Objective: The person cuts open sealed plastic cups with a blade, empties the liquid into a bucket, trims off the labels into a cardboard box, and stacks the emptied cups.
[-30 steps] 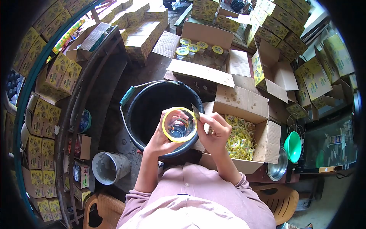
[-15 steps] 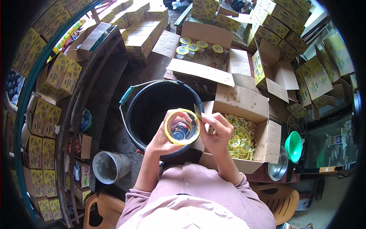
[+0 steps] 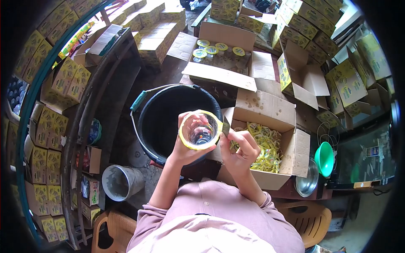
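Note:
My left hand [image 3: 182,150] is wrapped round a clear plastic cup [image 3: 201,134], its mouth tilted up toward me. A yellow film edge runs round the cup's rim, and the inside is visible through the opening. In my right hand [image 3: 239,151], a small dark flat blade [image 3: 225,125] is pinched between thumb and fingers, touching or very close to the right side of the rim. Behind the cup stands a large black bucket [image 3: 141,135] with a teal-gripped handle. To the right, an open carton [image 3: 265,110] holds a heap of yellow film strips [image 3: 266,147].
Farther back, an open carton [image 3: 223,78] contains several cups with yellow lids. An open box [image 3: 298,78] stands right of it. A green bowl [image 3: 324,159] and a metal basin [image 3: 307,182] sit at the right, a grey bucket [image 3: 122,184] at the lower left. Stacked cartons line both sides.
The cup has risen slightly and tilted in my left hand. My right hand has shifted a little, and the blade now sits lower beside the rim.

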`<state>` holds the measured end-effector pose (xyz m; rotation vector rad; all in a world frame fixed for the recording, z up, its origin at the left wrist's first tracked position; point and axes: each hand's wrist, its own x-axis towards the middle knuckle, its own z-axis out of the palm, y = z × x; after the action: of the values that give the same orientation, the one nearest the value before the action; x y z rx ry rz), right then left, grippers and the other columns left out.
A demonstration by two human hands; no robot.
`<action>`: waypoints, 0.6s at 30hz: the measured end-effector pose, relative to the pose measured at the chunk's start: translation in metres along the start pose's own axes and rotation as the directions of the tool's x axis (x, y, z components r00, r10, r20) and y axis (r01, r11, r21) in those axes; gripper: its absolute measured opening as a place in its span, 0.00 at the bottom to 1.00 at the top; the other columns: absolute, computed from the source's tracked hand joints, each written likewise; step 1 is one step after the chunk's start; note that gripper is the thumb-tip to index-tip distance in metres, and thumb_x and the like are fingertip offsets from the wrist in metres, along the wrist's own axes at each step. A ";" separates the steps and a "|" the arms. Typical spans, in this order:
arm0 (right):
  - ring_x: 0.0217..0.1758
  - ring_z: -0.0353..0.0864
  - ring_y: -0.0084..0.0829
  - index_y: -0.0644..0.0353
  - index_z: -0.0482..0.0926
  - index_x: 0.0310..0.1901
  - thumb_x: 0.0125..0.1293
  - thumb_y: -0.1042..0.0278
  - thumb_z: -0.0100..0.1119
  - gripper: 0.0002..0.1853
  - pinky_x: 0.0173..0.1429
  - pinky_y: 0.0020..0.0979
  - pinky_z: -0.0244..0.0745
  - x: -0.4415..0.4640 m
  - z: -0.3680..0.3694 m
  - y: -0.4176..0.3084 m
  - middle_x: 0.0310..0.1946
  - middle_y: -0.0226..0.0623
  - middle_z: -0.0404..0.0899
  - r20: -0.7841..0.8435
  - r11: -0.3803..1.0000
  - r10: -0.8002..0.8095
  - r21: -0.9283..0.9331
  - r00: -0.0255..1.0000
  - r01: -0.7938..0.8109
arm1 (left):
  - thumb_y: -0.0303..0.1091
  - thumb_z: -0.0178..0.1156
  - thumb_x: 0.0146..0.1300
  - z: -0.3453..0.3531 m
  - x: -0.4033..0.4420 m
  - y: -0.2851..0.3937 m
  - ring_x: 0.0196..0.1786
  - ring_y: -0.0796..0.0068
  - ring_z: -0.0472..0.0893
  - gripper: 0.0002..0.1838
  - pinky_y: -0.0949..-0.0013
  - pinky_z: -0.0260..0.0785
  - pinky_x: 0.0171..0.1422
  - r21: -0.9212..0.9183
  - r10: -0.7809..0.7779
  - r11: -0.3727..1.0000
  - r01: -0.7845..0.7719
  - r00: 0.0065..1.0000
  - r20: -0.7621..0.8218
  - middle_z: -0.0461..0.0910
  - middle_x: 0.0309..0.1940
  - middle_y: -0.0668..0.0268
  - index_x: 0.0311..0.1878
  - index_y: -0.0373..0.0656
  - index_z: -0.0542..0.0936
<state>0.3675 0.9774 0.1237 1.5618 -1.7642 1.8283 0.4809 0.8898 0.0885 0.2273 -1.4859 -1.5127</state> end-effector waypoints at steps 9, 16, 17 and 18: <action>0.21 0.72 0.22 0.66 0.77 0.29 0.44 0.83 0.65 0.08 0.24 0.20 0.63 -0.017 0.002 -0.016 0.20 0.34 0.74 -0.033 0.995 -0.035 0.087 0.999 0.037 | 0.34 0.75 0.40 0.010 -0.019 0.000 0.52 0.70 0.68 0.43 0.68 0.71 0.51 0.019 0.079 0.997 -0.077 0.990 -0.114 0.62 0.48 0.61 0.56 0.46 0.55; 0.20 0.76 0.24 0.61 0.80 0.30 0.45 0.81 0.65 0.09 0.25 0.22 0.71 -0.021 -0.004 -0.021 0.20 0.33 0.75 -0.060 0.998 -0.031 0.058 0.998 0.034 | 0.36 0.74 0.42 0.027 -0.034 0.007 0.51 0.70 0.68 0.42 0.68 0.70 0.51 0.078 0.116 0.992 -0.102 0.971 -0.207 0.62 0.47 0.61 0.55 0.46 0.54; 0.20 0.76 0.24 0.61 0.80 0.30 0.45 0.81 0.65 0.09 0.25 0.22 0.71 -0.021 -0.004 -0.022 0.20 0.33 0.75 -0.062 0.998 -0.034 0.057 0.997 0.038 | 0.36 0.74 0.42 0.029 -0.036 0.007 0.51 0.70 0.68 0.42 0.68 0.70 0.51 0.097 0.127 0.989 -0.109 0.969 -0.211 0.62 0.47 0.61 0.55 0.46 0.54; 0.20 0.76 0.24 0.61 0.80 0.30 0.45 0.81 0.65 0.09 0.25 0.22 0.71 -0.021 -0.005 -0.023 0.20 0.33 0.75 -0.066 0.998 -0.037 0.055 0.997 0.041 | 0.36 0.73 0.42 0.030 -0.037 0.006 0.51 0.70 0.68 0.42 0.67 0.70 0.51 0.089 0.117 0.991 -0.100 0.969 -0.217 0.62 0.47 0.61 0.55 0.46 0.54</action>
<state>0.3910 0.9991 0.1239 1.5277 -1.6568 1.9037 0.4823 0.9377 0.0831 0.3444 -1.3565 -1.2988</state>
